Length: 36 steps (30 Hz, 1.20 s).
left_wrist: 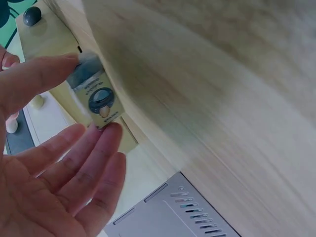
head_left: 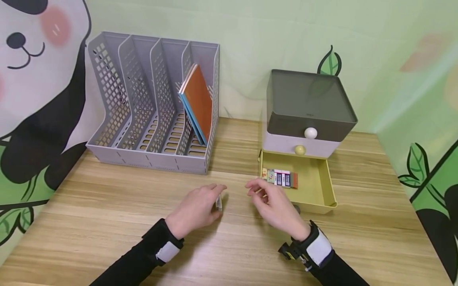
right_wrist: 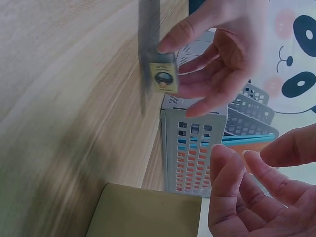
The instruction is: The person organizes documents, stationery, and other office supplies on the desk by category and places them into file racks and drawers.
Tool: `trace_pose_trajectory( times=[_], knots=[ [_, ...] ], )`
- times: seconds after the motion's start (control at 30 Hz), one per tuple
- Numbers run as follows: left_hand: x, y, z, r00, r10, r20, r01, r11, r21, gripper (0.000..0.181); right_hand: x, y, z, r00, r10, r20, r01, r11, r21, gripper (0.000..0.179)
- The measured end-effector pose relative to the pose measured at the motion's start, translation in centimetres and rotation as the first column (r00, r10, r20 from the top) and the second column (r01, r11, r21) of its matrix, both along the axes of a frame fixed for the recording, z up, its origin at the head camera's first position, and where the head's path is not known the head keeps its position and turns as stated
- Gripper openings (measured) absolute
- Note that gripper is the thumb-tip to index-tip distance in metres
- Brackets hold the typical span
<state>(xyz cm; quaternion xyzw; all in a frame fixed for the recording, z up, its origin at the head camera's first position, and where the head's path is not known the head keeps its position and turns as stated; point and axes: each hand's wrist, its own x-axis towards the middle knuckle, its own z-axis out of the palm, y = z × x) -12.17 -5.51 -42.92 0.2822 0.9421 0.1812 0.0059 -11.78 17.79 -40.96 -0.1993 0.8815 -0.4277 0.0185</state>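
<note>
My left hand (head_left: 196, 208) pinches a small eraser (left_wrist: 101, 98) between thumb and fingertips, close over the table left of the open drawer. The eraser has a printed sleeve with a round picture and a greyish, shiny end. My right hand (head_left: 277, 208) is loosely curled and holds nothing, overlapping the front left corner of the yellow drawer (head_left: 311, 186) in the head view. Inside that drawer, a row of several small erasers (head_left: 280, 178) lies along the back left. In the right wrist view, the right fingers (right_wrist: 229, 187) are bent, the thumb near the index finger.
A grey file rack (head_left: 171, 161) stands at the back left, with orange and blue booklets (head_left: 198, 107) leaning in its rightmost slot. Above the yellow drawer are a white drawer (head_left: 279, 143) and a dark top drawer (head_left: 286, 123), both shut. A panda-print backdrop surrounds the wooden table (head_left: 107, 206).
</note>
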Motion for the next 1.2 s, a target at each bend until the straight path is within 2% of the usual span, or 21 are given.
trace_pose_trajectory(
  times=[0.17,0.33,0.5,0.7,0.9,1.07,1.2],
  knots=[
    [0.0,0.0,0.4,1.0,-0.002,0.007,0.002,0.997,0.079,0.069,-0.2,0.2,-0.4,1.0,-0.004,0.025,0.005,1.0,-0.025,0.024],
    [-0.2,0.3,0.6,1.0,-0.019,-0.024,0.023,0.983,0.181,0.072,-0.5,0.4,-0.7,0.997,-0.008,0.076,0.015,0.996,-0.09,0.022],
    [-0.4,1.0,0.7,0.998,-0.01,-0.065,0.028,0.958,0.285,0.072,-0.8,0.5,-0.6,0.992,-0.027,0.126,0.047,0.987,-0.155,0.021],
    [-0.9,2.0,0.8,0.987,-0.008,-0.162,0.072,0.916,0.395,0.07,-1.1,0.4,-0.2,0.987,-0.041,0.153,0.073,0.974,-0.214,0.022],
    [-1.1,3.2,1.2,0.978,0.006,-0.21,0.092,0.886,0.455,0.071,-1.4,0.4,0.3,0.986,-0.06,0.157,0.097,0.965,-0.243,0.026],
    [-1.3,4.2,1.5,0.972,0.007,-0.235,0.109,0.872,0.478,0.071,-1.7,0.5,0.6,0.986,-0.062,0.152,0.1,0.961,-0.258,0.028],
    [-1.4,4.8,1.6,0.968,0.005,-0.25,0.119,0.869,0.48,0.073,-1.9,0.6,0.7,0.989,-0.065,0.135,0.101,0.955,-0.28,0.027]
  ],
)
